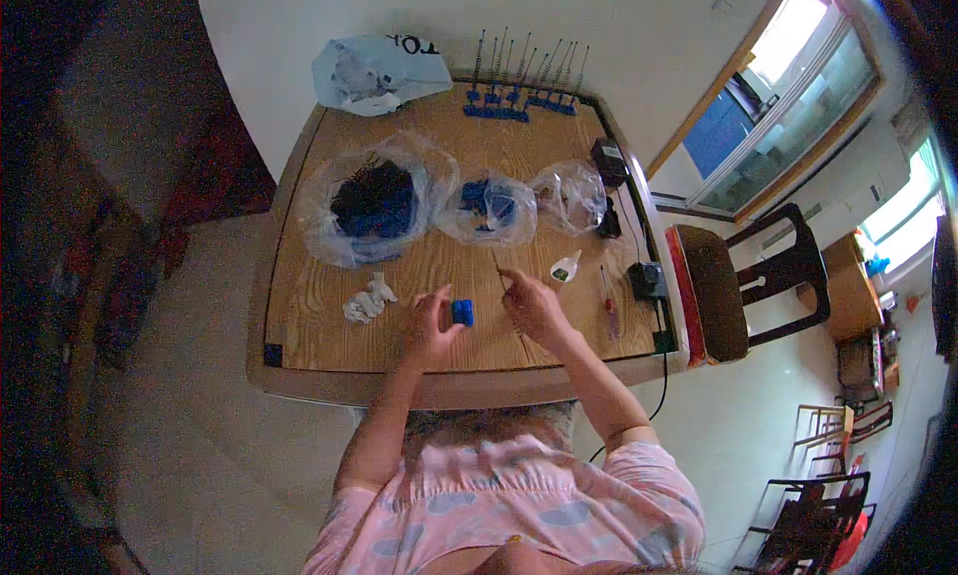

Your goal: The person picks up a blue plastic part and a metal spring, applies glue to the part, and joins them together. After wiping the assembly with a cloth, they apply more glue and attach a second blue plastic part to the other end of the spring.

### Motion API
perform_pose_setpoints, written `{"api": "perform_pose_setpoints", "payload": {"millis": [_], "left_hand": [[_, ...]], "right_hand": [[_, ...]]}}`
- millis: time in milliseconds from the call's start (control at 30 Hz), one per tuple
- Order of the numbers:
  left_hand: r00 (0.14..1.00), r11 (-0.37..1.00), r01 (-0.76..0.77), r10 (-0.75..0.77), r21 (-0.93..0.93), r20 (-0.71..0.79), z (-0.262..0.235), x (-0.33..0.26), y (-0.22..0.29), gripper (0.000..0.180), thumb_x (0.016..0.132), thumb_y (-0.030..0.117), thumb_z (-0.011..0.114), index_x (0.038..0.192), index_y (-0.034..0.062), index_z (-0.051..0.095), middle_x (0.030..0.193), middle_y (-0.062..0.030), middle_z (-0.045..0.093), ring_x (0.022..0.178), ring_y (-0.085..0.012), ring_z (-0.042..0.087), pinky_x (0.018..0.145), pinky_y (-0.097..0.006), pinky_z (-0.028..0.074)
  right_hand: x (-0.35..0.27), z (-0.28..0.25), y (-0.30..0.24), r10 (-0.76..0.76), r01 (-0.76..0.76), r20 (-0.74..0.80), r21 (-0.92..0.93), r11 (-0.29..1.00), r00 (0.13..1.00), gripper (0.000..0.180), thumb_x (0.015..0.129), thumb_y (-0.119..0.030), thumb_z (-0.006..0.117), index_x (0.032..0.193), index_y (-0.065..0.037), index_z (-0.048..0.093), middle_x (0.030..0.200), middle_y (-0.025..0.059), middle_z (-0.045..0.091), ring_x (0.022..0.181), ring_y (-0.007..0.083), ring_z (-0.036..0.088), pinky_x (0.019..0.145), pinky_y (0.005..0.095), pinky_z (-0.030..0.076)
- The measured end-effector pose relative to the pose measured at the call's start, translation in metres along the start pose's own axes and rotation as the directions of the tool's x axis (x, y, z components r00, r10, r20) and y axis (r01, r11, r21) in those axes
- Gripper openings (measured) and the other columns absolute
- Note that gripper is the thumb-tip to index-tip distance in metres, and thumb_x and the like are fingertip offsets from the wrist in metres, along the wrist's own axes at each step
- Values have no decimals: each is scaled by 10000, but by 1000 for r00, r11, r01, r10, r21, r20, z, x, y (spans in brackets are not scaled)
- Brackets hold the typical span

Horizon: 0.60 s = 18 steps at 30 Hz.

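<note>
Near the front edge of the table, my left hand [431,324] curls its thumb and fingers around the left side of a small blue block [462,312]. To the right of it, my right hand [537,308] is closed with the index finger reaching forward. A thin dark stick [497,262] pokes out past that finger; its exact kind is too small to tell. Crumpled white tissue [370,301] lies left of my left hand. Beyond my right hand is a small white pointed container [565,267] with something dark green in it. A red-handled screwdriver [610,304] lies farther right.
Clear plastic bags hold black and blue parts [374,201] and blue pieces [489,204]; another bag [574,196] sits right. Blue blocks with upright springy antennas [499,104] stand at the back beside a white bag [379,73]. Black adapters [647,280] line the right edge, near a chair [714,291].
</note>
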<state>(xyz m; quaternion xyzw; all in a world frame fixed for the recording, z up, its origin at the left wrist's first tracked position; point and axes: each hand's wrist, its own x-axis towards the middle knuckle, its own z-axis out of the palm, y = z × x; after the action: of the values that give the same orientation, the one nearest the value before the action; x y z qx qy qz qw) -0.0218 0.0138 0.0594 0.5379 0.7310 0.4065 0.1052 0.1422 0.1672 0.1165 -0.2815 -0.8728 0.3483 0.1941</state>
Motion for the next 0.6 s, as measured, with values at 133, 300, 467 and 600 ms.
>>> {"api": "perform_pose_setpoints", "payload": {"millis": [133, 300, 467, 600], "left_hand": [[999, 992, 10, -16, -129, -45, 11, -1, -44, 809, 626, 133, 783, 1325, 114, 376, 1156, -116, 531, 1092, -316, 473, 961, -450, 352], [993, 992, -108, 111, 61, -48, -4, 17, 8, 823, 630, 143, 785, 1339, 133, 366, 1184, -110, 524, 1083, -306, 479, 951, -441, 359], [999, 995, 38, -36, -92, 26, 14, 18, -15, 757, 635, 159, 789, 1301, 153, 429, 1134, -103, 558, 1113, -310, 475, 975, -436, 357], [995, 960, 34, -60, -278, -86, 28, 14, -58, 702, 647, 180, 788, 1266, 122, 463, 1111, -102, 571, 1129, -312, 469, 962, -439, 370]], "right_hand": [[-5, 25, 32, -43, 43, 6, 18, 999, 999, 435, 780, -76, 575, 1209, -78, 502, 707, 146, 598, 659, 298, 611, 613, 380, 490], [-7, 26, 55, 121, -124, -41, -75, 989, 992, 416, 769, -77, 576, 1181, -72, 516, 731, 153, 603, 666, 318, 605, 620, 388, 486], [-1, 35, 61, -8, -15, -189, -120, 993, 982, 380, 770, -77, 578, 1147, -54, 532, 870, 170, 598, 702, 322, 604, 636, 392, 481], [2, 37, 60, 67, -84, -143, -113, 990, 987, 368, 792, -93, 584, 1150, -38, 519, 928, 179, 583, 747, 318, 608, 656, 387, 481]]}}
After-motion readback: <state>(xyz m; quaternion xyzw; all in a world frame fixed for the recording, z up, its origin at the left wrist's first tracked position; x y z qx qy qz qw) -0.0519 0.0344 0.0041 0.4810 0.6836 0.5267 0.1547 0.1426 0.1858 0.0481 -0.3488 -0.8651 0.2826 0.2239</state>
